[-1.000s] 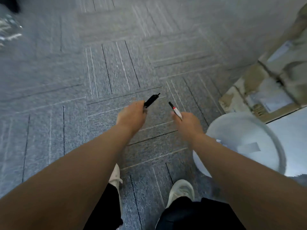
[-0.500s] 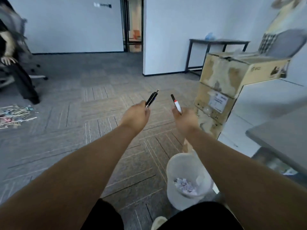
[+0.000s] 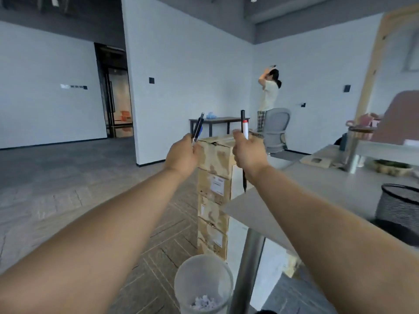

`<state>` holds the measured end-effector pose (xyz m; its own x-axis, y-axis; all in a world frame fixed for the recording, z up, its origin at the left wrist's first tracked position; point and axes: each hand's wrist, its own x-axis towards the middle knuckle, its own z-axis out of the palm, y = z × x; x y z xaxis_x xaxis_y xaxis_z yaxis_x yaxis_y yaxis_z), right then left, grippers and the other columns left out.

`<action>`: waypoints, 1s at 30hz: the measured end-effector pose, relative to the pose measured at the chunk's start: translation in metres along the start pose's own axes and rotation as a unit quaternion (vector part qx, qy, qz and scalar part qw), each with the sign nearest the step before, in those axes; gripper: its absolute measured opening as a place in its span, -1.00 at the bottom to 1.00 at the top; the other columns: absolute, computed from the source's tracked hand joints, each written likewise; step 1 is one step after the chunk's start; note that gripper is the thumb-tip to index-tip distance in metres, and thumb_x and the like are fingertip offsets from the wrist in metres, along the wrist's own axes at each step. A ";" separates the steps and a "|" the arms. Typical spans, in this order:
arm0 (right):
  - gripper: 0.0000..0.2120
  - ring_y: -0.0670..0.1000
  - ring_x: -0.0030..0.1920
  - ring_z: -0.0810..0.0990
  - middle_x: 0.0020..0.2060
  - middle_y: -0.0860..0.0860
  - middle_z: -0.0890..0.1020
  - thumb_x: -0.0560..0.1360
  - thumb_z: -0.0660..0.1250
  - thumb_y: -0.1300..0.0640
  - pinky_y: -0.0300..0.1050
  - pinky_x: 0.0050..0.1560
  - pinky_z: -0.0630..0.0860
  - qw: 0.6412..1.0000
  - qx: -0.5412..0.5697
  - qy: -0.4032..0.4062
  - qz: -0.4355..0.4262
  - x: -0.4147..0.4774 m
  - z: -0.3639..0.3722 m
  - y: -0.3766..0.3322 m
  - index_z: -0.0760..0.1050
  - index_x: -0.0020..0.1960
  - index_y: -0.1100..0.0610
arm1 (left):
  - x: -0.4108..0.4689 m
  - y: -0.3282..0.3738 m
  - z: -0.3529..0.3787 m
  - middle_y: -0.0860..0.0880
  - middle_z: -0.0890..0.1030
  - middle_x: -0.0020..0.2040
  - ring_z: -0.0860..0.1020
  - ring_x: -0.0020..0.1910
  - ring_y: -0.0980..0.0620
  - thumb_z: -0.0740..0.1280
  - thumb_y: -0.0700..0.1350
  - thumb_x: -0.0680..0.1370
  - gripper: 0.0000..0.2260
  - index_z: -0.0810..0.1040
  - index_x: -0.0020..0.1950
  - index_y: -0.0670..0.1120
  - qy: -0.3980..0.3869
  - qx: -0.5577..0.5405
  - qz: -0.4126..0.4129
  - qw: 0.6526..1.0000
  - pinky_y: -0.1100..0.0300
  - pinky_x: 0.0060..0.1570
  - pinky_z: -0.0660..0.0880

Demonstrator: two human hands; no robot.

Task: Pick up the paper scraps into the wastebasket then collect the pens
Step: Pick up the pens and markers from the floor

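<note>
grey office floor at lower centre holds the wastebasket [image 3: 204,282] with scraps inside. left hand [image 3: 182,156] grips dark pens [image 3: 197,128]; right hand [image 3: 248,152] clenches a marker [image 3: 244,130] mid-barrel. light, stiff, slippery; grip mid-shaft.

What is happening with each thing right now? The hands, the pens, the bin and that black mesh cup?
Left hand: closed, holding pens upright.
Dark and blue pens: gripped in the left hand, tips up.
Right hand: closed around a pen.
White pen with red band: held upright in the right hand.
Wastebasket: standing upright on the floor, paper scraps inside.
Black mesh cup: upright on the desk; contents not visible.
</note>
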<state>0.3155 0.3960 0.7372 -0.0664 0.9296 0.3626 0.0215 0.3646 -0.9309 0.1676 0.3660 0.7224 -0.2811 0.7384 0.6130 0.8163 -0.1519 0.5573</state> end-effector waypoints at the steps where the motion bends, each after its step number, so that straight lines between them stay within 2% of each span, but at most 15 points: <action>1: -0.63 -0.01 -0.51 0.20 -0.53 0.00 0.27 0.53 0.18 0.03 -0.13 -0.48 0.13 1.000 0.001 0.013 -0.009 0.004 -0.014 -0.007 0.19 -0.42 0.07 | 0.005 0.016 0.004 -0.12 0.46 -0.22 0.44 -0.24 -0.11 0.10 -0.08 0.61 -0.82 0.33 -0.12 -0.16 -0.004 -0.014 0.013 1.000 0.08 -0.25 0.37; 3: -0.63 0.00 -0.50 0.19 -0.52 0.01 0.27 0.52 0.17 0.03 -0.13 -0.46 0.13 0.999 -0.003 0.044 -0.025 0.011 -0.044 -0.018 0.19 -0.42 0.07 | 0.015 0.046 0.015 -0.08 0.47 -0.21 0.45 -0.23 -0.08 0.10 -0.04 0.61 -0.79 0.38 -0.07 -0.16 -0.006 -0.042 0.033 0.999 0.08 -0.21 0.40; 6: -0.66 -0.01 -0.49 0.23 -0.49 0.03 0.30 0.53 0.17 0.04 -0.11 -0.45 0.16 0.995 -0.014 0.100 -0.024 0.014 -0.092 -0.027 0.24 -0.39 0.08 | 0.023 0.089 0.040 -0.06 0.47 -0.19 0.44 -0.23 -0.02 0.09 0.00 0.62 -0.74 0.43 0.00 -0.17 -0.019 -0.077 0.069 0.994 0.15 -0.27 0.32; 8: -0.65 -0.02 -0.51 0.22 -0.50 0.02 0.29 0.55 0.17 0.05 -0.12 -0.47 0.16 0.991 -0.012 0.135 -0.022 0.012 -0.126 -0.030 0.23 -0.39 0.08 | 0.025 0.114 0.063 -0.07 0.48 -0.20 0.45 -0.21 -0.06 0.10 0.01 0.61 -0.73 0.45 0.00 -0.17 -0.037 -0.114 0.080 0.990 0.15 -0.27 0.30; 11: -0.66 -0.05 -0.56 0.19 -0.53 0.00 0.27 0.55 0.16 0.07 -0.17 -0.50 0.14 0.981 -0.008 0.193 -0.030 0.008 -0.180 -0.036 0.20 -0.38 0.07 | 0.023 0.155 0.102 -0.17 0.55 -0.15 0.50 -0.14 -0.14 0.13 0.01 0.60 -0.71 0.48 0.00 -0.19 -0.068 -0.172 0.088 0.979 0.07 -0.18 0.38; 13: -0.69 -0.07 -0.59 0.18 -0.53 -0.01 0.26 0.55 0.16 0.09 -0.22 -0.54 0.13 0.972 0.009 0.231 -0.039 0.002 -0.215 -0.038 0.21 -0.35 0.08 | 0.016 0.185 0.126 -0.16 0.56 -0.22 0.51 -0.19 -0.13 0.14 0.00 0.59 -0.72 0.48 -0.11 -0.18 -0.094 -0.214 0.097 0.967 0.12 -0.18 0.41; 15: -0.69 -0.09 -0.60 0.22 -0.55 -0.03 0.30 0.55 0.16 0.11 -0.25 -0.57 0.15 0.960 0.010 0.275 -0.052 -0.003 -0.247 -0.039 0.24 -0.36 0.08 | 0.007 0.216 0.145 -0.04 0.44 -0.39 0.43 -0.37 0.01 0.15 -0.02 0.60 -0.69 0.35 -0.32 -0.10 -0.113 -0.252 0.113 0.954 0.28 -0.35 0.34; 17: -0.66 -0.08 -0.58 0.22 -0.56 -0.04 0.30 0.56 0.14 0.12 -0.25 -0.57 0.16 0.951 0.005 0.303 -0.062 -0.007 -0.276 -0.037 0.20 -0.39 0.07 | -0.002 0.245 0.158 0.03 0.35 -0.44 0.34 -0.43 0.07 0.15 -0.02 0.60 -0.67 0.28 -0.37 -0.02 -0.125 -0.280 0.134 0.942 0.33 -0.48 0.25; 18: -0.66 -0.08 -0.58 0.20 -0.56 -0.04 0.28 0.56 0.12 0.12 -0.24 -0.56 0.14 0.949 0.006 0.308 -0.064 -0.007 -0.288 -0.035 0.17 -0.38 0.07 | -0.006 0.258 0.165 0.05 0.33 -0.44 0.34 -0.42 0.04 0.15 -0.02 0.60 -0.69 0.33 -0.35 -0.02 -0.132 -0.297 0.143 0.935 0.27 -0.46 0.24; 20: -0.68 -0.08 -0.59 0.17 -0.60 -0.07 0.26 0.57 0.10 0.12 -0.25 -0.56 0.13 0.948 0.008 0.311 -0.063 -0.007 -0.309 -0.031 0.14 -0.35 0.07 | -0.015 0.277 0.177 0.05 0.34 -0.43 0.36 -0.35 -0.03 0.15 -0.03 0.60 -0.73 0.48 -0.16 -0.17 -0.144 -0.319 0.152 0.924 0.15 -0.42 0.18; 22: -0.68 -0.09 -0.60 0.18 -0.61 -0.07 0.26 0.58 0.09 0.11 -0.26 -0.56 0.13 0.950 0.006 0.308 -0.054 -0.005 -0.323 -0.023 0.14 -0.34 0.07 | -0.022 0.289 0.190 -0.07 0.45 -0.38 0.43 -0.27 -0.12 0.14 -0.01 0.60 -0.72 0.48 -0.05 -0.22 -0.153 -0.322 0.156 0.921 0.15 -0.35 0.20; 24: -0.68 -0.08 -0.58 0.19 -0.55 -0.03 0.28 0.59 0.08 0.09 -0.24 -0.54 0.16 0.955 -0.007 0.295 -0.034 -0.003 -0.330 -0.009 0.17 -0.34 0.08 | -0.026 0.296 0.202 -0.13 0.49 -0.33 0.46 -0.25 -0.16 0.14 0.01 0.60 -0.75 0.41 -0.18 -0.12 -0.157 -0.328 0.154 0.919 0.15 -0.32 0.24; 26: -0.65 -0.05 -0.54 0.23 -0.52 -0.01 0.29 0.59 0.08 0.08 -0.21 -0.51 0.21 0.958 -0.022 0.286 -0.011 0.000 -0.335 0.009 0.20 -0.36 0.08 | -0.027 0.299 0.211 -0.01 0.41 -0.41 0.43 -0.32 -0.08 0.14 0.01 0.60 -0.71 0.30 -0.30 -0.03 -0.152 -0.330 0.147 0.920 0.13 -0.37 0.25; 30: -0.64 -0.01 -0.48 0.30 -0.49 0.02 0.32 0.59 0.08 0.11 -0.20 -0.43 0.30 0.961 -0.035 0.275 0.017 0.006 -0.340 0.035 0.25 -0.38 0.11 | -0.024 0.300 0.232 0.02 0.41 -0.47 0.47 -0.37 -0.08 0.15 0.01 0.60 -0.70 0.28 -0.34 0.00 -0.161 -0.350 0.137 0.913 0.10 -0.30 0.41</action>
<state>0.6548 0.4331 0.7217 0.4720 0.8220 0.3188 0.0822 0.3190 -0.9442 0.5361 0.4555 0.7451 0.1393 0.7474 0.6497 0.2792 -0.6591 0.6983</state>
